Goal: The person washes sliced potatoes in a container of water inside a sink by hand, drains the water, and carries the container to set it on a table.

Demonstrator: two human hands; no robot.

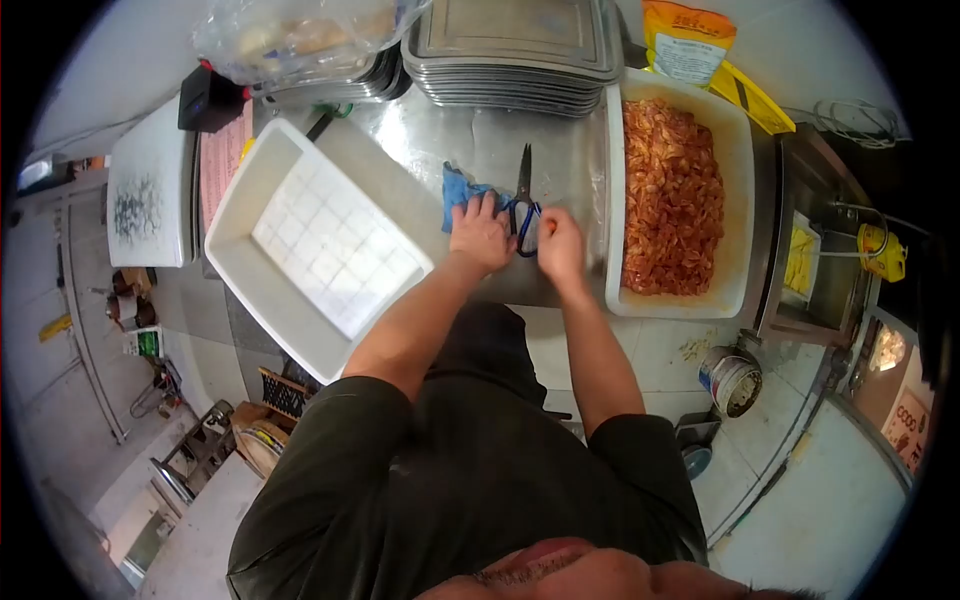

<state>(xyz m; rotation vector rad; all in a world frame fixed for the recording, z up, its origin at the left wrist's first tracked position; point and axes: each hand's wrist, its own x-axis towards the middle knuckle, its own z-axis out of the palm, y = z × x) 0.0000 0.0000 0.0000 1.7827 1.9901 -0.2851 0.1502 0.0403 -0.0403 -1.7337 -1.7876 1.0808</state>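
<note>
On the steel table lies a pair of scissors (526, 180) with dark blades and blue handles, the blades pointing away from me. My left hand (482, 236) rests with its fingers spread at the edge of a blue cloth (460, 192), just left of the scissors' handles. Closed and curled, my right hand (560, 243) is at the right side of the handles; what it holds, if anything, is hidden. A white tub (616, 200) of sliced reddish meat (672, 195) stands to the right. At the left is a tilted, white rectangular tub (228, 245).
Stacked metal trays (512, 60) stand at the back, beside a clear plastic bag (300, 40). An orange-and-white packet (688, 42) is at the back right. A steel sink (820, 180) lies far right, and an open can (732, 382) stands below the table.
</note>
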